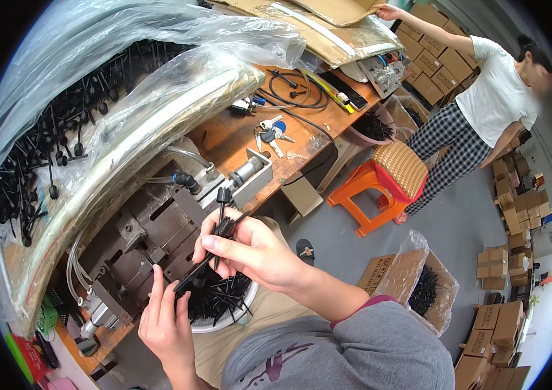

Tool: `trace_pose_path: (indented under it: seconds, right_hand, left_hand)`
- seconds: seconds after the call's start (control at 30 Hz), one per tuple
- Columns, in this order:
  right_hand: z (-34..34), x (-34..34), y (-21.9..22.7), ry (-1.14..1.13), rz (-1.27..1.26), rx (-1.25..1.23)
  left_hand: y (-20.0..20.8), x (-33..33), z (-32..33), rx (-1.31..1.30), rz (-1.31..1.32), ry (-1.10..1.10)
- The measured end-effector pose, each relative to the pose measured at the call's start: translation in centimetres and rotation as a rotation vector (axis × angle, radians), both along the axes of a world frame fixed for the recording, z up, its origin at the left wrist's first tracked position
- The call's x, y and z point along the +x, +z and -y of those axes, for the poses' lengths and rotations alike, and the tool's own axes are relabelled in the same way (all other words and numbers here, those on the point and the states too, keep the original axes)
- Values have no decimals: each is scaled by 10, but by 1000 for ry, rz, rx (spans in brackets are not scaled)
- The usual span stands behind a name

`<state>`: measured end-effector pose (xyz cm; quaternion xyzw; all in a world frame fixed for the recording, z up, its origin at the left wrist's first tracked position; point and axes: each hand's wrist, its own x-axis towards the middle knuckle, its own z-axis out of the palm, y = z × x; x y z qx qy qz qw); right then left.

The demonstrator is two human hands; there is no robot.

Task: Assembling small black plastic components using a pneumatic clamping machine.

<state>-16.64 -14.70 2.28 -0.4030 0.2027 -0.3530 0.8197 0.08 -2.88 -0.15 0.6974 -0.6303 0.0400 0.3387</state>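
My right hand (253, 252) is closed around a bunch of slim black plastic parts (225, 226), one with a round knob-like end pointing up. Lower left, my left hand (166, 328) has its fingers mostly stretched. A black plastic rod (188, 281) lies between its fingertips, slanting toward the right hand. Both hands are over the front of a metal fixture (159, 224) with slots, air cylinders and clear tubes. Beneath them, a white basin (250, 300) in my lap holds many similar black parts (217, 300), partly hidden by my hands.
Plastic sheeting (159, 123) half covers a heap of black parts (61, 130). Keys (272, 135) and cables lie on the wooden bench (230, 140). An orange stool (380, 188), a box of black parts (412, 283) and a standing person (484, 97) are to the right.
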Motion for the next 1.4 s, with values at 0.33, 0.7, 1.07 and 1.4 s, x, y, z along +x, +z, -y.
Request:
trace_pose_path:
  seconds: [0.33,0.7,1.07,1.4]
  right_hand:
    - [-1,-1,-1,10,-7,16]
    - [-8,-1,3,99,149,159]
    - [-18,5,-4,178,254,261]
    - [-30,15,-1,269,244,348]
  left_hand:
    - [5,3,9,39,15,21]
    - [6,5,9,19,-13,-6]
    - [31,-5,-25,142,-461,-180]
    - [22,1,-43,-29,-675,-318]
